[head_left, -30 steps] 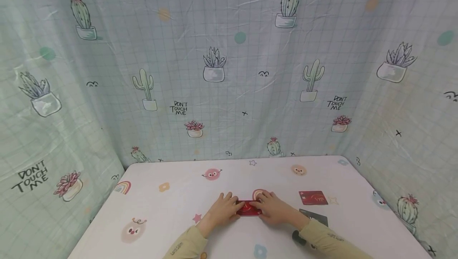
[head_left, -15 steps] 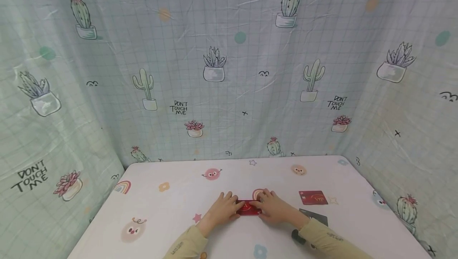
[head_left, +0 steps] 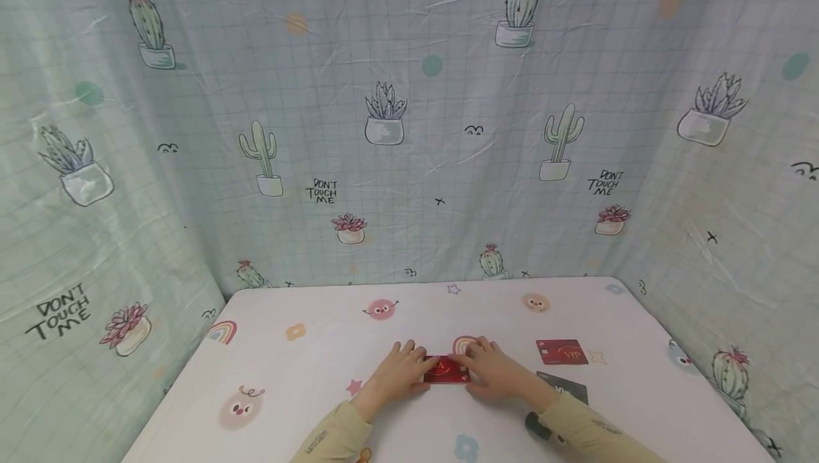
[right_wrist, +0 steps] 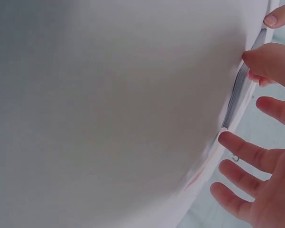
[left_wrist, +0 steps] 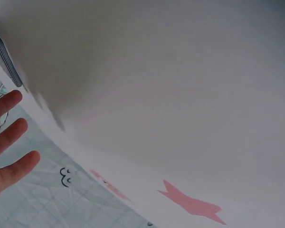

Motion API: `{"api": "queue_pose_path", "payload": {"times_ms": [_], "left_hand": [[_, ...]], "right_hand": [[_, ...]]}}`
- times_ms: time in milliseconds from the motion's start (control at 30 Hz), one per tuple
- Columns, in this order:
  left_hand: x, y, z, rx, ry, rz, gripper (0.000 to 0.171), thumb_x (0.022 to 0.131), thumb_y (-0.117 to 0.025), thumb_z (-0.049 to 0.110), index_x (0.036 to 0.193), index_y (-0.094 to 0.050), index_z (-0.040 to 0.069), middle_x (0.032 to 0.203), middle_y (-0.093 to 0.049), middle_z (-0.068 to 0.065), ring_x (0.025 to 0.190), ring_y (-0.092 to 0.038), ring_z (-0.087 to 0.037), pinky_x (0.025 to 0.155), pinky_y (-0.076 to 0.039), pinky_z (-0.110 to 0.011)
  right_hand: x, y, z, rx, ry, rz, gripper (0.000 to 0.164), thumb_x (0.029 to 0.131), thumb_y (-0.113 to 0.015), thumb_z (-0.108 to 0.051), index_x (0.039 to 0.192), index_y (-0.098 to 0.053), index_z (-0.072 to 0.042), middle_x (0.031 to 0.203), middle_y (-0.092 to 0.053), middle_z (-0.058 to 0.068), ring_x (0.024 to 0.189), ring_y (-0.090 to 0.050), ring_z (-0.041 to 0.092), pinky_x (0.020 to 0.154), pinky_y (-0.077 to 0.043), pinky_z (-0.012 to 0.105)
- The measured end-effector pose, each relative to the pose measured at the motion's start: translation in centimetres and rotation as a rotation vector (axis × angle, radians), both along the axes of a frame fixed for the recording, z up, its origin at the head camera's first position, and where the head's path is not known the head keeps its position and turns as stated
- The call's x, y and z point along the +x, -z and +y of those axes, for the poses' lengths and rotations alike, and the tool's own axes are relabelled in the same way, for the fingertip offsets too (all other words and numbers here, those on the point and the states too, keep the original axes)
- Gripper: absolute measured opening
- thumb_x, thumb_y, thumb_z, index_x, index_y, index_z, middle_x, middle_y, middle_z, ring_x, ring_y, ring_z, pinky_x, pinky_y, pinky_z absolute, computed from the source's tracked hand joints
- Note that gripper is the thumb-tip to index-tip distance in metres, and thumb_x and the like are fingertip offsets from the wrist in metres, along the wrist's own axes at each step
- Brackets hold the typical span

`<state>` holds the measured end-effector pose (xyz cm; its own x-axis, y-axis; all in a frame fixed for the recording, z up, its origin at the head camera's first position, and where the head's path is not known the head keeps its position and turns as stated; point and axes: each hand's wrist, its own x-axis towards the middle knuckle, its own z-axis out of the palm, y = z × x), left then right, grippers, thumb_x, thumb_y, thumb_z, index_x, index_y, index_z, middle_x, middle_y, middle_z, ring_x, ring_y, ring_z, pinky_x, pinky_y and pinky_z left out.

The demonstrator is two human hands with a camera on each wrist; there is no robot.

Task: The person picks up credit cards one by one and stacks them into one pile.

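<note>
A stack of cards [head_left: 446,373] with a red card on top lies flat on the white table, gold lettering and a chip on its face. My left hand [head_left: 398,370] grips its left end, thumb at the near corner and index finger at the far edge. At the right end, my right hand [head_left: 494,372] holds it the same way. Layered grey edges of the stack [left_wrist: 7,61] show in the left wrist view. The right wrist view shows the stack [right_wrist: 235,92] between thumb and fingers, with the other fingers spread.
To the right lies a red VIP card [head_left: 562,352]. Nearer, a dark grey card [head_left: 566,386] is partly covered by my right forearm. A dark rounded thing [head_left: 537,425] sits beside that sleeve. Patterned curtains [head_left: 409,235] stand behind the table and at both sides.
My right hand's fingers have shifted slightly right, showing more of the red card's face. My left hand keeps its place on the stack. The head view has shifted slightly.
</note>
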<state>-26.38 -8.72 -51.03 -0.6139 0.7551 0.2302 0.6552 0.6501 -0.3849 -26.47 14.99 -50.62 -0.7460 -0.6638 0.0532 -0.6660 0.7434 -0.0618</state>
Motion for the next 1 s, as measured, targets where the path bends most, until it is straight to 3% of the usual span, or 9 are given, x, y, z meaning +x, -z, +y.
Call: {"api": "queue_pose_path", "payload": {"times_ms": [267, 500, 700, 1000], "left_hand": [[0.4, -0.6, 0.3, 0.033, 0.02, -0.008, 0.046, 0.08, -0.058, 0.047, 0.121, -0.051, 0.026, 0.107, -0.059, 0.002, 0.097, -0.048, -0.016, 0.082, -0.046, -0.038], [0.8, -0.9, 0.6, 0.062, 0.042, 0.024, 0.047, 0.078, -0.061, 0.047, 0.119, -0.053, 0.026, 0.107, -0.059, 0.003, 0.095, -0.048, -0.015, 0.081, -0.045, -0.036], [1.5, -1.0, 1.3, 0.12, 0.077, 0.074, 0.046, 0.075, -0.065, 0.046, 0.115, -0.056, 0.024, 0.104, -0.058, 0.003, 0.094, -0.048, -0.014, 0.08, -0.044, -0.033], [2.8, -1.4, 3.1, 0.193, 0.11, 0.081, 0.043, 0.075, -0.067, 0.043, 0.112, -0.057, 0.023, 0.102, -0.058, 0.004, 0.093, -0.047, -0.014, 0.083, -0.044, -0.031]], "right_hand": [[0.7, -0.4, 1.1, -0.063, 0.053, -0.087, 0.06, 0.079, -0.061, -0.039, 0.133, -0.038, -0.024, 0.122, -0.048, 0.008, 0.117, -0.04, 0.033, 0.096, -0.033, 0.055], [1.3, -0.5, 1.9, -0.055, 0.08, -0.047, 0.059, 0.079, -0.062, -0.039, 0.131, -0.041, -0.025, 0.117, -0.049, 0.002, 0.105, -0.042, 0.02, 0.091, -0.039, 0.046], [2.4, -0.6, 2.9, -0.084, 0.102, -0.031, 0.056, 0.079, -0.062, -0.036, 0.129, -0.044, -0.02, 0.114, -0.049, 0.0, 0.104, -0.041, 0.019, 0.089, -0.039, 0.045], [3.9, -0.8, 4.5, -0.149, 0.119, 0.047, 0.049, 0.078, -0.064, -0.031, 0.123, -0.051, -0.017, 0.111, -0.051, 0.0, 0.101, -0.042, 0.019, 0.087, -0.04, 0.047]]}}
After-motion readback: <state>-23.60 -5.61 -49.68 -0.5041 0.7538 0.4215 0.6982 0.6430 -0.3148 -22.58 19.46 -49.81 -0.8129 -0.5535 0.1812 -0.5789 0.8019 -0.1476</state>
